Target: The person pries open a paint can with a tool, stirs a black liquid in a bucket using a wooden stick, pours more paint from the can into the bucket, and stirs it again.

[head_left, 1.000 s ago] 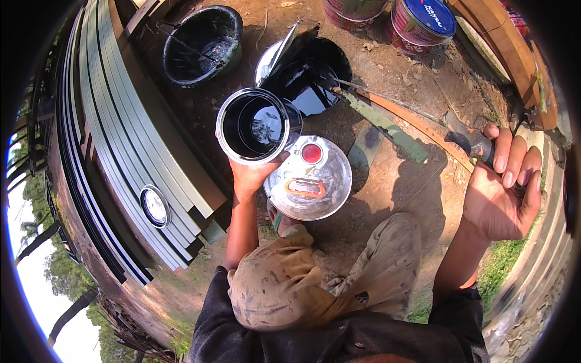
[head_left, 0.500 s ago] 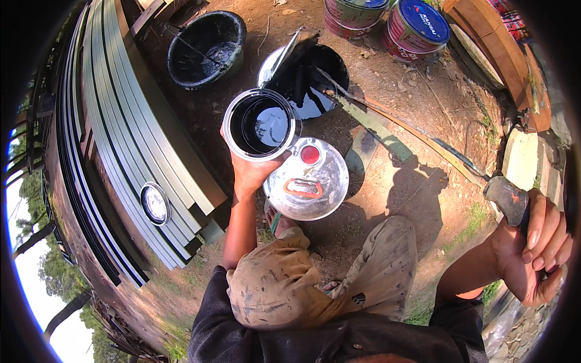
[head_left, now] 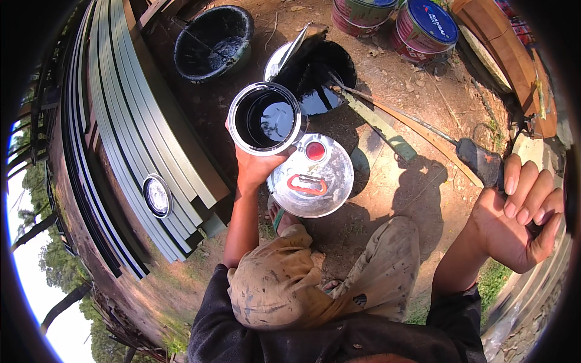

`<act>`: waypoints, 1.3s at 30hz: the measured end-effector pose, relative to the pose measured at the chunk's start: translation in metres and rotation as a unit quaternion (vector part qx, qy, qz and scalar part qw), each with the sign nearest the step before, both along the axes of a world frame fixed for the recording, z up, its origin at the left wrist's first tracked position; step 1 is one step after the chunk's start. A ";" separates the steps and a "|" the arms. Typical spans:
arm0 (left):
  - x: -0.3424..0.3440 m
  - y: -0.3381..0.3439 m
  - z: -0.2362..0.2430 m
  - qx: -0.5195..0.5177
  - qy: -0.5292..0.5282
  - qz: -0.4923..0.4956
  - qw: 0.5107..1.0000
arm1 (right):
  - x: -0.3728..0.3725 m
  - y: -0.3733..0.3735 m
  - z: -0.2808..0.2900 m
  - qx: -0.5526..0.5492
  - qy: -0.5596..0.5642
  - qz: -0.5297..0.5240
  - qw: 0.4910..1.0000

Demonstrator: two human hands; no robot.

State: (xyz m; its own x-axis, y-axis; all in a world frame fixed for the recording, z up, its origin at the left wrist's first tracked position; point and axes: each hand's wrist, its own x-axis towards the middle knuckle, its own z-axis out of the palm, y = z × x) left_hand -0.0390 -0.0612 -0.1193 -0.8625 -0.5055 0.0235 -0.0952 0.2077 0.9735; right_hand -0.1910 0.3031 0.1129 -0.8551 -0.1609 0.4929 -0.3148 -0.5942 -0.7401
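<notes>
My left hand is wrapped round an open silver tin partly filled with dark, shiny paint. Just below it stands a round metal can with a red cap and an orange-red handle. My right hand, at the far right, is closed on the wide black handle of a long thin rod. Its far end reaches the wide open paint container, black with paint inside; the tip is hidden. That container's lid is bent upward. The rod tool's exact kind is unclear.
Long metal profiles lie at left with a round tin lid on them. A paint-smeared black basin and blue-lidded pails stand at the back. A green-stained strip and wooden stick lean toward the paint container.
My right hand has moved up and to the left, bringing the black handle and rod along. My left hand still holds the tin; the whole view has shifted slightly.
</notes>
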 end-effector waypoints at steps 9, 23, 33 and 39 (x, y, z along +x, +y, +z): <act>0.002 -0.001 0.001 -0.011 -0.018 -0.002 1.000 | -0.003 0.004 0.024 -0.004 -0.009 -0.081 0.997; -0.001 0.001 0.004 -0.004 -0.030 -0.001 1.000 | -0.009 -0.031 -0.008 -0.016 -0.075 -0.154 0.985; 0.000 0.001 0.004 -0.007 -0.046 0.006 0.999 | -0.025 -0.015 -0.023 0.035 0.002 0.001 0.999; -0.007 0.009 0.019 -0.011 -0.043 -0.015 0.999 | -0.024 0.005 -0.052 0.037 -0.063 -0.081 0.994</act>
State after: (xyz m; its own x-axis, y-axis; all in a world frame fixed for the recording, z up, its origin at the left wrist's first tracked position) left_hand -0.0459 -0.0518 -0.1006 -0.8763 -0.4800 -0.0403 -0.1713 0.2323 0.9574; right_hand -0.2147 0.3081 0.0613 -0.9268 -0.0478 0.3726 -0.3045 -0.4854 -0.8196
